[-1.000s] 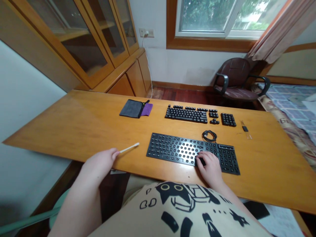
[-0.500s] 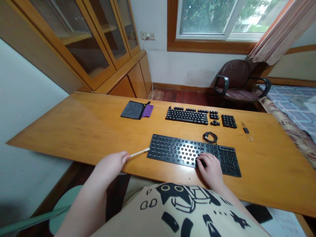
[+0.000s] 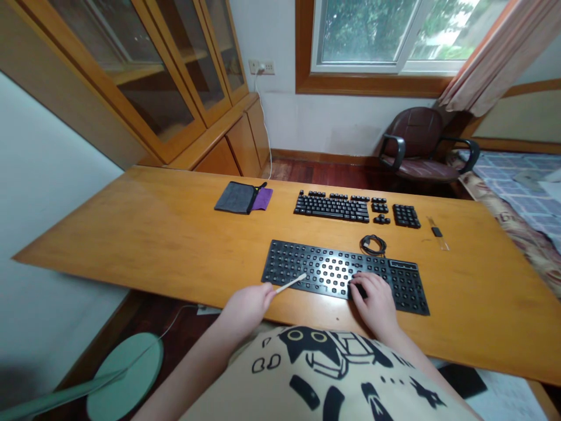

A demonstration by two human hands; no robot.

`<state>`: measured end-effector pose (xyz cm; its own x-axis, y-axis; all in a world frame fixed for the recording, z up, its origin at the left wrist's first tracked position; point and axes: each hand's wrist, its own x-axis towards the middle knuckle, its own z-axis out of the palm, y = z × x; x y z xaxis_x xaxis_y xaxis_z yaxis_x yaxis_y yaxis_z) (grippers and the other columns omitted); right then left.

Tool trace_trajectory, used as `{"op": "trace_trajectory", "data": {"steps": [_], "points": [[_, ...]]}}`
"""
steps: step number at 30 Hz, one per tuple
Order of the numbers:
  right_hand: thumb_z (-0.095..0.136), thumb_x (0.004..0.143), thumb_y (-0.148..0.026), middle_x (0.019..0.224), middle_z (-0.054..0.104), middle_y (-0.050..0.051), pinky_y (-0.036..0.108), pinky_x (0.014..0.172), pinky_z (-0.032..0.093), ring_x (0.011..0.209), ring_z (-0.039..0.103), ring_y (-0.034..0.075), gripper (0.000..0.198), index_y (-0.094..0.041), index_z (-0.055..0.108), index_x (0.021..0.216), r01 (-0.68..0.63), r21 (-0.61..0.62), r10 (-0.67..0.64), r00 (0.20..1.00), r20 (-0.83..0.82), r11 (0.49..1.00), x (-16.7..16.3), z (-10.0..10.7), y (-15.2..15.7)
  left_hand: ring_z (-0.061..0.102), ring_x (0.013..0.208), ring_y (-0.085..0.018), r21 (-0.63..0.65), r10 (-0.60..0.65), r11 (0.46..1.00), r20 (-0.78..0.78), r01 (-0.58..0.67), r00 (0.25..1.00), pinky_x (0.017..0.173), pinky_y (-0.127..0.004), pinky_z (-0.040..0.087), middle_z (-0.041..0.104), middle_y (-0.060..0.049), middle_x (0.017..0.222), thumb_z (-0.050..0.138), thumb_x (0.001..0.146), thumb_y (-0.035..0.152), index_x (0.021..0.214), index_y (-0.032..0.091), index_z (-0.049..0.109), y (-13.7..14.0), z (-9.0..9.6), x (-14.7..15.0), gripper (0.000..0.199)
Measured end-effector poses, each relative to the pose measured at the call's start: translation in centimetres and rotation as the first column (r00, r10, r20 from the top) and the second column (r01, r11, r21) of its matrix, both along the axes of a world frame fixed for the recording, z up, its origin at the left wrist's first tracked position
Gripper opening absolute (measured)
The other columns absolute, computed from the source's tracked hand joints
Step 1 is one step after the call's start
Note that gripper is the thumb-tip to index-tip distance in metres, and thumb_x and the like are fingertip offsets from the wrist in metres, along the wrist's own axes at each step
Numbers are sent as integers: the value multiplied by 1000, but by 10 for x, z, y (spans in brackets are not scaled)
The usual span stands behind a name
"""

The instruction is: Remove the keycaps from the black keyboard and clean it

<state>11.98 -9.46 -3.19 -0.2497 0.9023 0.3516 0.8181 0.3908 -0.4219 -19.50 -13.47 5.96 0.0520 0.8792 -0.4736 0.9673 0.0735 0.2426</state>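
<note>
My left hand [image 3: 250, 305] is closed round the end of a thin white stick with a wider pale tip, like a small brush [image 3: 290, 283]. Its tip lies over the lower left-middle part of a black keyboard base [image 3: 289, 261] with its keycaps off and rows of switches bare. Whether the tip touches it I cannot tell. My right hand [image 3: 374, 297] rests on the front edge of that base, right of its middle, fingers curled over the switches and thumb at the edge. A coiled black cable [image 3: 373, 245] lies behind the base.
Loose black keycaps [image 3: 331, 206] lie in keyboard order at the desk's far side. A grey cloth [image 3: 235, 197] with a purple cloth [image 3: 262, 199] sits left of them. Far right is a wire keycap puller [image 3: 437, 231]. A chair [image 3: 416, 140] stands beyond the wooden desk [image 3: 131, 228].
My left hand has moved right with the white brush, whose tip went from the base's left edge to over its switches. My right hand has stayed in place.
</note>
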Motion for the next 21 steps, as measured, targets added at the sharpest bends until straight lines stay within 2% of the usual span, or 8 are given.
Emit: {"op": "trace_trajectory", "data": {"steps": [3, 6, 9, 11, 15, 18, 19, 21], "points": [[54, 84, -28, 94, 67, 5, 38, 85, 41, 95, 57, 22, 12, -21, 63, 81, -9, -2, 9, 1000, -1, 1000, 1, 0, 0, 64, 79, -22, -36, 59, 998, -36, -61, 998, 64, -28, 39, 69, -7, 83, 29, 92, 39, 84, 21, 59, -3, -12, 3, 36], [54, 84, -28, 94, 67, 6, 38, 85, 41, 95, 58, 22, 13, -20, 63, 81, -11, 3, 11, 1000, -2, 1000, 1, -1, 0, 64, 81, -24, -46, 195, 978, -106, -201, 975, 66, -30, 40, 68, -9, 84, 27, 92, 41, 82, 20, 59, -4, -14, -29, 40], [53, 84, -29, 94, 67, 6, 38, 85, 41, 94, 58, 22, 13, -21, 63, 81, -10, 4, 10, 1000, 2, 1000, 1, -1, 0, 64, 82, -26, 15, 378, 921, -277, -389, 883, 65, -33, 40, 67, -13, 85, 20, 93, 41, 85, 18, 58, -5, -8, -67, 45], [53, 84, -29, 94, 67, 6, 38, 85, 41, 94, 58, 22, 14, -21, 63, 81, -4, 1, 4, 1000, 4, 1000, 1, -1, 0, 63, 82, -27, 40, 434, 893, -343, -448, 833, 64, -33, 40, 67, -14, 85, 18, 93, 39, 85, 17, 58, -7, -2, -79, 46], [52, 84, -29, 94, 67, 5, 37, 85, 40, 94, 58, 22, 15, -21, 63, 80, -2, 0, 2, 1000, 4, 1000, 1, -1, 1, 63, 77, -23, 79, 326, 945, -240, -316, 914, 61, -30, 37, 66, -9, 79, 20, 93, 39, 83, 19, 56, -10, 2, -57, 42], [52, 84, -30, 94, 67, 5, 37, 85, 40, 95, 58, 22, 15, -21, 63, 80, 0, 4, 0, 1000, 3, 1000, 1, -1, 0, 63, 74, -20, 15, 86, 996, -62, -85, 994, 60, -27, 36, 67, -5, 78, 28, 92, 39, 81, 21, 56, -12, -5, -30, 35], [52, 84, -30, 94, 67, 5, 37, 85, 40, 95, 58, 22, 15, -21, 63, 80, 1, 5, -1, 1000, 3, 1000, 1, -1, 0, 63, 75, -20, 10, 54, 999, -37, -54, 998, 60, -27, 36, 67, -5, 78, 29, 92, 39, 81, 21, 56, -12, -9, -25, 35], [52, 84, -29, 94, 67, 6, 38, 84, 41, 95, 58, 23, 15, -21, 63, 80, 1, 6, -1, 1000, 4, 1000, 0, 0, 0, 64, 76, -21, 13, 104, 995, -67, -103, 992, 60, -28, 37, 67, -7, 79, 26, 93, 39, 82, 21, 56, -12, -13, -24, 37]]}}
